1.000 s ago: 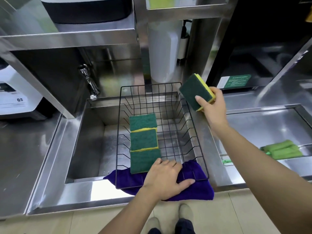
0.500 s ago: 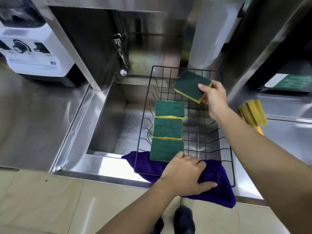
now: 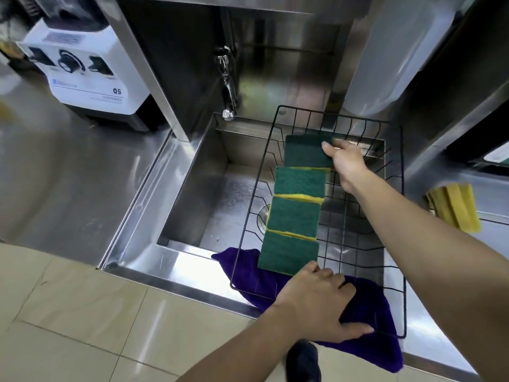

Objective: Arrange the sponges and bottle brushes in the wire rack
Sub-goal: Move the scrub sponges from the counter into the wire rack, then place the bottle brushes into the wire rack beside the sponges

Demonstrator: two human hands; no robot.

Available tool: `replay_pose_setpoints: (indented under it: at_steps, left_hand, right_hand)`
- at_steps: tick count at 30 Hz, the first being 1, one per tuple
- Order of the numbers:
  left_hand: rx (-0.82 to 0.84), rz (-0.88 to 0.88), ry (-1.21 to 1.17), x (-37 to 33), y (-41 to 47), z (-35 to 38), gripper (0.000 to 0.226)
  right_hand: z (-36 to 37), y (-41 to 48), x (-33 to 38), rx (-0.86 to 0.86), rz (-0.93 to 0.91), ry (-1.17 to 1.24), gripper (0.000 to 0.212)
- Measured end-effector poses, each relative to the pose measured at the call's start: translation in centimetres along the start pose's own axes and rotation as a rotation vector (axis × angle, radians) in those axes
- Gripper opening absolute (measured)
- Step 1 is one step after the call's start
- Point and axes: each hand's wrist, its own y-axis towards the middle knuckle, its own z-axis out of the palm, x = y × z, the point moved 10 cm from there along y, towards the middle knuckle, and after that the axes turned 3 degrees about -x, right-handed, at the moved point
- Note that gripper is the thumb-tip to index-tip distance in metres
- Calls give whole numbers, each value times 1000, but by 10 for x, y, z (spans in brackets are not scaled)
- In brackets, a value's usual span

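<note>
A black wire rack (image 3: 402, 216) sits over the steel sink. Three green-and-yellow sponges lie in a column in its left half: near (image 3: 287, 253), middle (image 3: 293, 216), far (image 3: 300, 180). My right hand (image 3: 347, 164) is shut on a fourth sponge (image 3: 307, 151), holding it flat at the far end of that column, inside the rack. My left hand (image 3: 319, 304) lies flat, fingers spread, on the rack's near edge and the purple cloth (image 3: 366, 326) beneath it. A yellow sponge-headed bottle brush (image 3: 454, 206) lies on the counter to the right of the rack.
The sink basin (image 3: 209, 194) opens left of the rack, with a tap (image 3: 227, 86) above its back edge. A white blender base (image 3: 82, 70) stands on the steel counter at the left. A translucent white container (image 3: 394, 56) hangs behind the rack.
My right hand has brought the fourth sponge down from above the rack's right rim into the rack, at the far end of the column. The view has shifted left and closer. My left hand stays put.
</note>
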Motion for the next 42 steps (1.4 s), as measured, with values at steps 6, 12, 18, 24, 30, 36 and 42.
replay_pose_setpoints:
  at_steps: [6, 12, 18, 24, 30, 36, 42]
  left_hand:
    - [-15, -1, -9, 0, 0, 0, 60]
    - [-26, -14, -2, 1, 0, -1, 60]
    - [-10, -5, 22, 1, 1, 1, 62]
    - [-24, 5, -3, 0, 0, 0, 62]
    - [1, 10, 35, 0, 0, 2, 68]
    - [16, 9, 71, -1, 0, 4, 70]
    - [29, -5, 101, -2, 0, 3, 68]
  right_hand:
    - [-12, 19, -20, -41, -3, -196, 22]
    - [-8, 2, -2, 42, -88, -403, 23]
    - [-13, -16, 9, 69, -189, -567, 38]
    - [-51, -46, 31, -49, -307, -484, 24]
    - [-142, -74, 35, -381, -360, -521, 25]
    - [-227, -98, -32, -566, -62, -738, 82]
    - [-248, -121, -102, -485, 127, -767, 66]
